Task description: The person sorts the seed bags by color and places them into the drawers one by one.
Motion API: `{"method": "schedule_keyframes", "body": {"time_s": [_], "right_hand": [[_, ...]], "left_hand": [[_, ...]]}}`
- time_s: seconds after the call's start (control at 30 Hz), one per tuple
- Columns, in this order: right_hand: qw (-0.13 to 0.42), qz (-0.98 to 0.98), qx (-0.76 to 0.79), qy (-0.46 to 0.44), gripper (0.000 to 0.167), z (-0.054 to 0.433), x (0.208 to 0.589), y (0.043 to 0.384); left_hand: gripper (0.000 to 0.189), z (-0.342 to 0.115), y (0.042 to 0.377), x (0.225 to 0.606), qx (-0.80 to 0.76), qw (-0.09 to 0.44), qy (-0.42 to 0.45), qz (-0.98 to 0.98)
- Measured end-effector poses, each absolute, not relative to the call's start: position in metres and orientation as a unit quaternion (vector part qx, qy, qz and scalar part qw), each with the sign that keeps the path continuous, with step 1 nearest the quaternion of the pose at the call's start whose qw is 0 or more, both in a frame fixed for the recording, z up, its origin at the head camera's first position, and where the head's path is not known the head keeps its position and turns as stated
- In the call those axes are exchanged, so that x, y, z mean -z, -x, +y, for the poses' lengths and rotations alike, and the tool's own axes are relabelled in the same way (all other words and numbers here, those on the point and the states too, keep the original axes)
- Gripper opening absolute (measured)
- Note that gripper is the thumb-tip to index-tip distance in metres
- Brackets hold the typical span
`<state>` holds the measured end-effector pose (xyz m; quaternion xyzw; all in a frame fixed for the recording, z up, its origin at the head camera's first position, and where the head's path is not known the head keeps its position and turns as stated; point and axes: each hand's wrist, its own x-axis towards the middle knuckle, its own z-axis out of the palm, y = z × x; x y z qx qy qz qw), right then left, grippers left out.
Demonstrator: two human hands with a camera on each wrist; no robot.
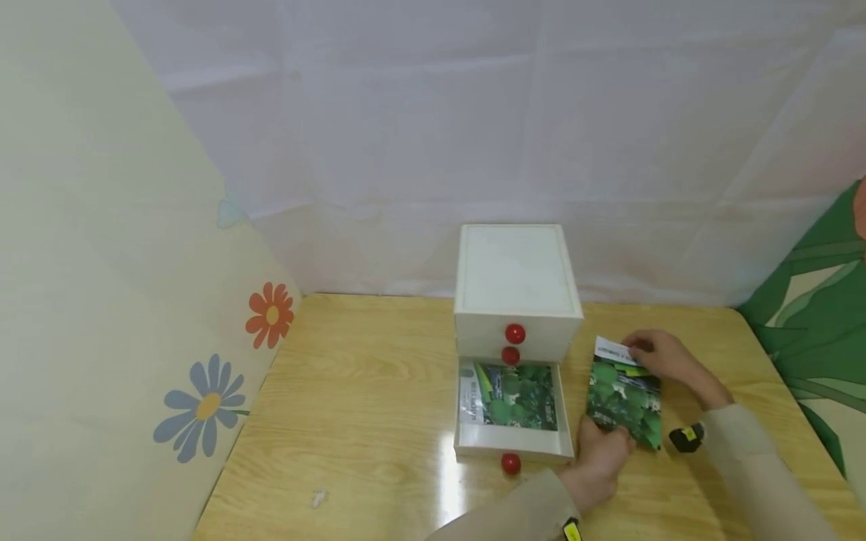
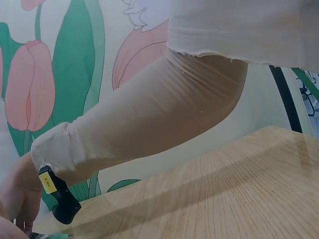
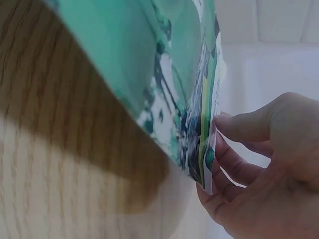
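Both hands hold a flat packet [image 1: 622, 394] with a green leaf print and a white top strip, tilted above the table to the right of a small white drawer box [image 1: 517, 270]. My left hand [image 1: 598, 460] grips its lower edge, thumb on the printed face. At the upper right edge, my right hand [image 1: 666, 357] pinches it between thumb and fingers; the right wrist view shows this hand [image 3: 264, 164] on the packet's end [image 3: 169, 89]. A similar packet [image 1: 521, 398] lies in the box's pulled-out lower drawer [image 1: 507, 442]. Only a sliver of packet [image 2: 50, 236] appears in the left wrist view.
The drawer box has red round knobs [image 1: 515, 333] on its front. It stands on a wood-grain table [image 1: 358, 391] near the white cloth backdrop [image 1: 406, 150]. Flower-printed panels [image 1: 101, 248] flank the table. A black wrist device [image 1: 686, 437] sits by the right sleeve.
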<state>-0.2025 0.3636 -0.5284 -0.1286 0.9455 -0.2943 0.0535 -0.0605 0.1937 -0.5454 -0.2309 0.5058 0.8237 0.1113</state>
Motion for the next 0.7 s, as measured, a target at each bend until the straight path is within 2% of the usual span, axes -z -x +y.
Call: {"method": "schedule_keyframes", "body": {"time_s": [0.17,0.37,0.7], "right_hand": [[0.062,0.945,0.299,0.112,0.019,0.369,0.521,0.196],[0.064,0.938,0.325,0.102,0.021,0.375,0.509,0.184],[0.081,0.923,0.372,0.061,0.035,0.381,0.493,0.164]], "left_hand": [[0.037,0.189,0.058,0.540,-0.814,0.134,0.249,0.508],[0.034,0.189,0.055,0.530,-0.815,0.144,0.239,0.508],[0.031,0.182,0.054,0.524,-0.824,0.150,0.209,0.505]]}}
